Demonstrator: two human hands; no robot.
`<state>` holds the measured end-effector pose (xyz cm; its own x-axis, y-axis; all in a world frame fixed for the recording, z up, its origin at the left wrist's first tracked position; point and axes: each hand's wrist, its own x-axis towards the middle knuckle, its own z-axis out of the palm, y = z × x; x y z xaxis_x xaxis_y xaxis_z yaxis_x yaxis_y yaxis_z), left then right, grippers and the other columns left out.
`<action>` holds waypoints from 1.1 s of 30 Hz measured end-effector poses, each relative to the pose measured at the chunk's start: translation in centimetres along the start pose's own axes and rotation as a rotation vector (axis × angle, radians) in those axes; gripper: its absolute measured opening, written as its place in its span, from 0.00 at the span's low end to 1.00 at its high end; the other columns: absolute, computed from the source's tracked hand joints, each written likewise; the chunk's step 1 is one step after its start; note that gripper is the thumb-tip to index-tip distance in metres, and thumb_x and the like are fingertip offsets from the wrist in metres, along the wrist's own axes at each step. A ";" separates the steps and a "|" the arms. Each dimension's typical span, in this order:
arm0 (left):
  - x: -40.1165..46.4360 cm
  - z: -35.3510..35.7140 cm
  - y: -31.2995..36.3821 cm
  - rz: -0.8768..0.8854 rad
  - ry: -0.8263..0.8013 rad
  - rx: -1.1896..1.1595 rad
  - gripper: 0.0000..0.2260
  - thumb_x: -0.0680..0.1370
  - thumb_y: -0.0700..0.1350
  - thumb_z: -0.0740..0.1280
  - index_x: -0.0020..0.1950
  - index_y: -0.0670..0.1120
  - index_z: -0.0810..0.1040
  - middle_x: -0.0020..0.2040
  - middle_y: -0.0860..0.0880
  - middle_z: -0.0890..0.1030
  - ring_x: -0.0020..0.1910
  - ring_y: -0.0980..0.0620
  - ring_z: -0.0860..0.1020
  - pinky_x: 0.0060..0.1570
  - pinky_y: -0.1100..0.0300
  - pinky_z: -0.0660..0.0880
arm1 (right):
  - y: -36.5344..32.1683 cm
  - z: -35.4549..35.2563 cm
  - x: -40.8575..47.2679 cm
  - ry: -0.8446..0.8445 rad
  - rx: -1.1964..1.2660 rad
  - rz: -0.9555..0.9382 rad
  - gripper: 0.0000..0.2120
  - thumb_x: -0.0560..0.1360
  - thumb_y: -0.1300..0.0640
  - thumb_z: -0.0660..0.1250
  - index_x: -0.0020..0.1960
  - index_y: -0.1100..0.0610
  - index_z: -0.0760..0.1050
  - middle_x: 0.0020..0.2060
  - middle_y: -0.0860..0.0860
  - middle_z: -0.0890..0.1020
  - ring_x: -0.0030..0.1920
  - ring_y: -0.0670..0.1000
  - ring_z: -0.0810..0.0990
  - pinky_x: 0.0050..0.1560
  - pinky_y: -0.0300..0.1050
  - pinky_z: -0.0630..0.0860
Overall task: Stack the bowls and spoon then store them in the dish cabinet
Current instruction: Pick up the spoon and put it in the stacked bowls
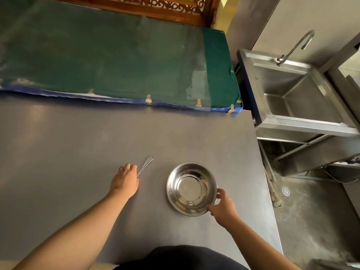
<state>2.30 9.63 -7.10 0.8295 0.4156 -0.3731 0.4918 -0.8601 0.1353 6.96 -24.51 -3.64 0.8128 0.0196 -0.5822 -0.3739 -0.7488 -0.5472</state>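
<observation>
Left hand holds spoon; handle up-right.

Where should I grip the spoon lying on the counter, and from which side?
Grip the spoon by its near handle end, from above, where the left hand already sits. It lies flat and thin on the counter, handle angled toward that hand, so pinching its edges likely works best.

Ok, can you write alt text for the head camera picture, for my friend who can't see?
A person's right hand grips the rim of a shiny metal bowl on a grey table, while the left hand closes on a spoon. A steel sink stands to the right.
</observation>
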 end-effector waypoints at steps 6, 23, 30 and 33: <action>0.6 0.3 -0.7 0.059 0.005 -0.014 0.10 0.80 0.38 0.60 0.58 0.47 0.74 0.57 0.48 0.75 0.59 0.46 0.73 0.51 0.52 0.76 | 0.4 1.6 -1.8 0.003 -0.027 -0.007 0.36 0.70 0.52 0.79 0.73 0.53 0.65 0.64 0.51 0.77 0.56 0.55 0.82 0.56 0.55 0.81; -6.1 -3.1 0.4 0.106 0.254 -0.329 0.04 0.79 0.45 0.64 0.47 0.47 0.78 0.47 0.50 0.81 0.44 0.44 0.79 0.40 0.56 0.72 | -0.6 2.0 -2.5 -0.086 -0.123 -0.113 0.35 0.72 0.51 0.77 0.72 0.55 0.65 0.65 0.53 0.77 0.60 0.52 0.78 0.56 0.46 0.77; -9.4 -6.0 5.2 0.399 0.400 -0.408 0.04 0.78 0.44 0.67 0.45 0.47 0.81 0.42 0.52 0.81 0.43 0.50 0.78 0.40 0.54 0.75 | -1.1 2.2 -2.7 -0.142 -0.113 -0.139 0.33 0.72 0.51 0.76 0.72 0.55 0.66 0.63 0.52 0.79 0.54 0.49 0.77 0.53 0.45 0.79; -10.2 -5.9 7.4 0.508 0.389 -0.403 0.04 0.77 0.42 0.70 0.48 0.46 0.84 0.44 0.50 0.83 0.46 0.48 0.78 0.44 0.53 0.77 | -1.1 1.9 -2.7 -0.178 -0.093 -0.122 0.33 0.72 0.51 0.76 0.72 0.54 0.66 0.62 0.53 0.79 0.55 0.53 0.81 0.53 0.50 0.82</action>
<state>-0.95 0.78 3.07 0.9768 0.1353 0.1661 0.0202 -0.8301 0.5572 4.31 -22.50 -2.57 0.7547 0.2242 -0.6166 -0.2280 -0.7916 -0.5669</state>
